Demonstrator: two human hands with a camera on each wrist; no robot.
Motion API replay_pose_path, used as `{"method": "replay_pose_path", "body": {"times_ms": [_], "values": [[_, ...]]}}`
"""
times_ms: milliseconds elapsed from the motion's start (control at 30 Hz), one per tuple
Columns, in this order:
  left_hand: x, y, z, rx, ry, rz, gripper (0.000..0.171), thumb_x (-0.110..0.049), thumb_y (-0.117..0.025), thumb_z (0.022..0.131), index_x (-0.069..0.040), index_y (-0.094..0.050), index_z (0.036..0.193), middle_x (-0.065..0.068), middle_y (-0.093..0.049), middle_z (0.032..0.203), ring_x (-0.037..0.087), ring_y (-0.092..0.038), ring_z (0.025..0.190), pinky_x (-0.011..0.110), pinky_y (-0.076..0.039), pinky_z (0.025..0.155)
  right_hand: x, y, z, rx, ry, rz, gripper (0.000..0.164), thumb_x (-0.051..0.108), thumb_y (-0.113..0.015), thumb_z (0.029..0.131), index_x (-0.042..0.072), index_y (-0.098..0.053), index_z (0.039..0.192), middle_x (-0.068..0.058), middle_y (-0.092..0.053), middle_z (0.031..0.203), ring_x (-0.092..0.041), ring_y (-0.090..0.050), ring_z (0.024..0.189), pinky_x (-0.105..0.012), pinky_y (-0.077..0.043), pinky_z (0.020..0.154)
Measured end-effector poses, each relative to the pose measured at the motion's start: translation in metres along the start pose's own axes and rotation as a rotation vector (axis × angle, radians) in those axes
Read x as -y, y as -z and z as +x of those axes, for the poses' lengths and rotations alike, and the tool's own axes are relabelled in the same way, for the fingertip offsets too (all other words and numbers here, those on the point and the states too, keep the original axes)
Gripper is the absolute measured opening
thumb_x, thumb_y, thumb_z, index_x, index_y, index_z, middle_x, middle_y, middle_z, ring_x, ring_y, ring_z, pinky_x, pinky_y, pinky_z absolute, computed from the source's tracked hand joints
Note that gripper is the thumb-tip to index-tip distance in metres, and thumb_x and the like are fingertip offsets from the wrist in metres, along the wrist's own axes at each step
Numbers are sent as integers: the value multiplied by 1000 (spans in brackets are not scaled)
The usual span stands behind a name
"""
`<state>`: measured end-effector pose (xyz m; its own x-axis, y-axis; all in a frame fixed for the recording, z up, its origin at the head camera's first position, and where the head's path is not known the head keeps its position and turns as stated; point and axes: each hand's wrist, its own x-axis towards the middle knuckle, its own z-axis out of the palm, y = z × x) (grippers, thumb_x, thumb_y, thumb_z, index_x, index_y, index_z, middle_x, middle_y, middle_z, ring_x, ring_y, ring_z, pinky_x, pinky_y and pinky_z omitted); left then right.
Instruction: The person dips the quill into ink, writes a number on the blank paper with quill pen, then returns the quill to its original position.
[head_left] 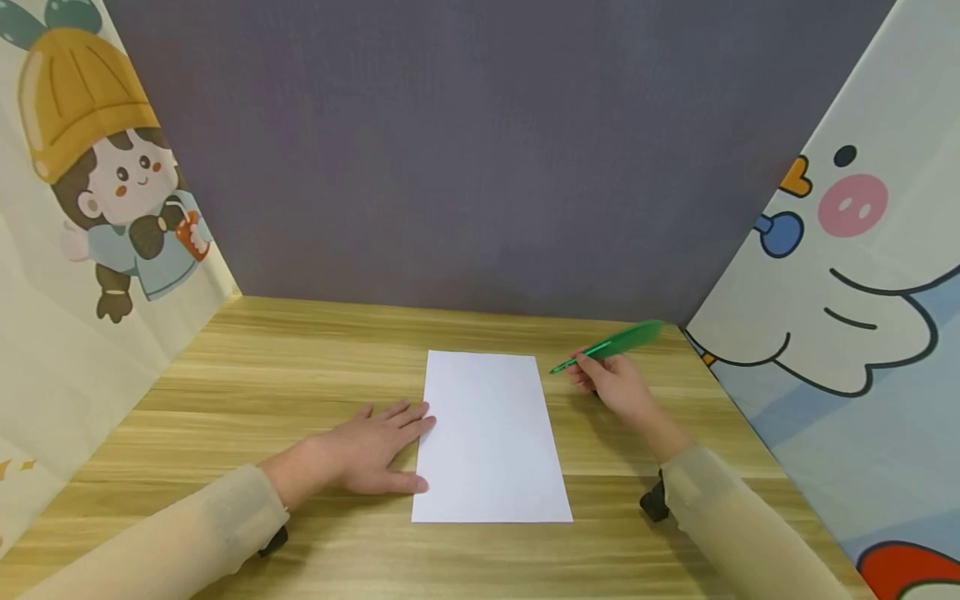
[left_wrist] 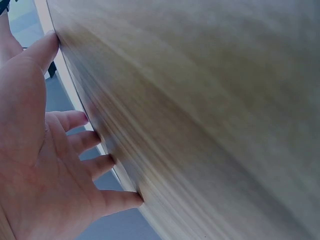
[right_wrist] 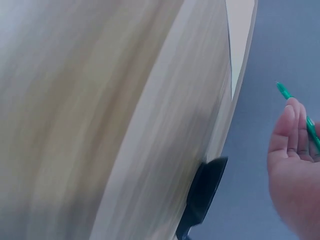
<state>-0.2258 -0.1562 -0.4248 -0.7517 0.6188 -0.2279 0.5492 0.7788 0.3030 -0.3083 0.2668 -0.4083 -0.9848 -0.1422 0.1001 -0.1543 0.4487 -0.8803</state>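
A blank white sheet of paper (head_left: 491, 442) lies on the wooden table. My left hand (head_left: 367, 450) rests flat at its left edge, fingers spread, with thumb and fingertips on the paper's margin; the left wrist view shows those fingers (left_wrist: 80, 142) straight against the surface. To the right of the sheet, my right hand (head_left: 618, 392) pinches a green feather pen (head_left: 633, 335) above the table. Its tip points left toward the paper's upper right corner, and the feather trails up to the right. The right wrist view shows the pen's tip (right_wrist: 283, 90) beyond the fingers.
A black object (right_wrist: 204, 192) stands on the table near my right hand, mostly hidden in the head view. A dark grey panel (head_left: 480, 167) closes off the back of the table (head_left: 300, 350). Cartoon-printed white panels (head_left: 922, 100) flank both sides.
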Motion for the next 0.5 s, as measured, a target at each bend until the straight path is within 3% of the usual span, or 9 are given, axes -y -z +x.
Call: {"method": "replay_pose_path", "body": {"times_ms": [300,500], "values": [[-1,1,0,1,1,-5,101,-78,-59,100,-18,-29,176,5,-20,185,37,-17,172,79,-20,130,5,-24,7,36,-2,67,40,19,-52,118,-13,-63,140,-32,-74,124,-26,-77,103,-39,-66,92],[-2,1,0,-1,3,-7,101,-77,-60,100,-18,-29,176,5,-21,185,38,-18,172,79,-19,130,8,-40,12,57,-6,106,41,19,-53,117,-12,-63,141,-26,-76,121,-18,-78,98,-40,-67,93]]}}
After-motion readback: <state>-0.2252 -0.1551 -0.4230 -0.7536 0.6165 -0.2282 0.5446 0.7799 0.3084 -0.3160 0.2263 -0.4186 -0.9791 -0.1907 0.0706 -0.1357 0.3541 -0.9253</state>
